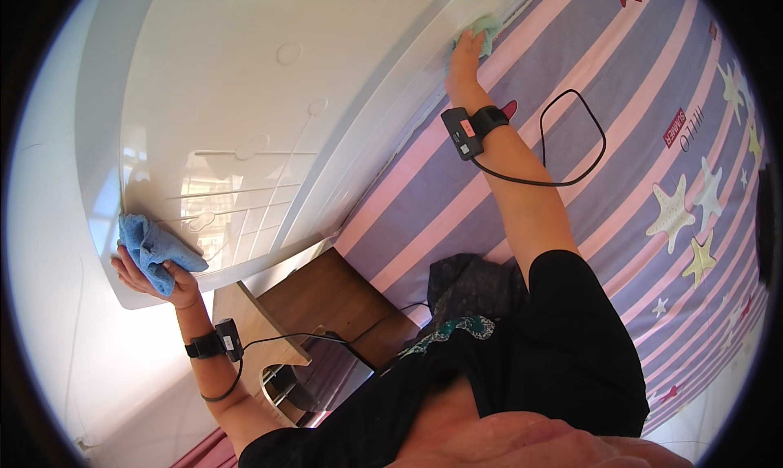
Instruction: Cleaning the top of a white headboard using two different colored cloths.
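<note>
My left hand [177, 284] grips a folded blue cloth [150, 242] at the near left corner of a glossy white panel [293, 15], which looks like a bed's headboard. The thumb lies over the cloth and the fingers reach toward the panel's outer edge. Further off, my right hand [466, 55] is on a pale green cloth [487, 31], where the panel's edge meets the striped bedding [440, 211]. Part of this cloth is hidden beneath the fingers. Raised lines and rounded shapes mark the panel, and window light reflects in it.
Pink and purple bedding with starfish prints fills the right side. A wooden cabinet [306, 284] stands beside the bed, near dark crumpled fabric [459, 278]. Both forearms wear strapped black devices [463, 133] with trailing cables [574, 92]. A white wall [43, 223] rises at left.
</note>
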Demonstrator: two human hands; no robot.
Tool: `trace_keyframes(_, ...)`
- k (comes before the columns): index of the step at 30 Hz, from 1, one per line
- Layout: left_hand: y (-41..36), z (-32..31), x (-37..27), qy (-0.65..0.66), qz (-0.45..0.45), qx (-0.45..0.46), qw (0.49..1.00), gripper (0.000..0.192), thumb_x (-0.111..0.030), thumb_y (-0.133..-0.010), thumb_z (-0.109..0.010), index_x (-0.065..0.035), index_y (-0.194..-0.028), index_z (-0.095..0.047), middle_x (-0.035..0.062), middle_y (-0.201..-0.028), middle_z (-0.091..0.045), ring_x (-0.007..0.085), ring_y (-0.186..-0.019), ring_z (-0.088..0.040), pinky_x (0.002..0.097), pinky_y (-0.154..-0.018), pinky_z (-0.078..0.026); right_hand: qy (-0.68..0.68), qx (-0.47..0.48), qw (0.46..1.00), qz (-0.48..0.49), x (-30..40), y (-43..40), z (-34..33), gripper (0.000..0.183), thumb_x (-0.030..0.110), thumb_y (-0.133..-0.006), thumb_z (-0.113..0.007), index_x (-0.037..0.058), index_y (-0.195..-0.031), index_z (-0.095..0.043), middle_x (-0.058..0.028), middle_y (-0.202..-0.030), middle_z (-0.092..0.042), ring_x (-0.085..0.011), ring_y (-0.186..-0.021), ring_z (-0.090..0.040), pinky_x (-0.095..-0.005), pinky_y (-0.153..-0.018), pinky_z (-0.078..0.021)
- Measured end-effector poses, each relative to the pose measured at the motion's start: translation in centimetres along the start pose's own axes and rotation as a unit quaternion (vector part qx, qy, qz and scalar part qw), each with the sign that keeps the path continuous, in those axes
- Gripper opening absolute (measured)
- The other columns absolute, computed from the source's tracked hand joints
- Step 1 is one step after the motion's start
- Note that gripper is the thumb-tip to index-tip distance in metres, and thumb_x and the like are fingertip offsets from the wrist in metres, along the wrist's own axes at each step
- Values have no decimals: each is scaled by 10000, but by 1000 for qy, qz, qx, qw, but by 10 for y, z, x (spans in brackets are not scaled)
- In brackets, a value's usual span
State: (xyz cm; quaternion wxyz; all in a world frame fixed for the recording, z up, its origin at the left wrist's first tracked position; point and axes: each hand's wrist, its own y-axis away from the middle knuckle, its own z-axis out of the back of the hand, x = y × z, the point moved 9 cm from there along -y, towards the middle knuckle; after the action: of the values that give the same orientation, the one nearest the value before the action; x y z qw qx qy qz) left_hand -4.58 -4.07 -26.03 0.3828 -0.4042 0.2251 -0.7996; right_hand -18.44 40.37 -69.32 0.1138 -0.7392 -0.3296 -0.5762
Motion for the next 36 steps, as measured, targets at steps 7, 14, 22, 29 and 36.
trace_keyframes(7, 1, 1, -1, -2, 5, -1, 1000, 617, -425, -940, -390, 23, -1363, -356, 141, -1384, -442, 348, -1351, -287, 466, -1101, -147, 79, 35, 981, 173, 117, -26, -8, 639, 381, -982, -300, 6, -1464, -112, -228, -1521, -82, -334, -1409, -113, -376, -1141, -97)
trace_keyframes(14, -1, 1, -2, 9, -3, -3, 1000, 623, -428, -937, -392, 23, -1365, -358, 141, -1382, -446, 346, -1353, -286, 458, -1101, -139, 110, 15, 969, 222, 84, 32, -23, 665, 381, -993, -303, -89, -1426, -118, -262, -1509, -67, -352, -1416, -42, -388, -1150, -39)
trace_keyframes(22, 1, -1, -1, 7, 1, -6, 1000, 620, -421, -930, -400, 23, -1361, -370, 139, -1375, -453, 345, -1349, -293, 463, -1103, -134, 247, 205, 901, 291, 57, 202, -53, 621, 241, -932, -477, -99, -1379, -213, -360, -1447, -68, -507, -1347, -113, -508, -1108, -160)
trace_keyframes(29, -1, 2, -2, 1, -1, -8, 1000, 624, -420, -932, -394, 34, -1359, -367, 143, -1371, -454, 345, -1346, -297, 461, -1102, -138, 200, 42, 902, 380, 130, 48, -38, 565, 241, -968, -437, -80, -1393, -248, -303, -1474, -143, -410, -1380, -157, -443, -1124, -157)
trace_keyframes(36, 2, -1, -1, 3, -3, -5, 1000, 621, -417, -933, -398, 38, -1355, -371, 150, -1372, -451, 362, -1341, -296, 468, -1090, -161, 193, 30, 900, 389, 135, 68, -46, 575, 220, -941, -439, -39, -1409, -226, -267, -1484, -145, -408, -1365, -174, -432, -1119, -160)
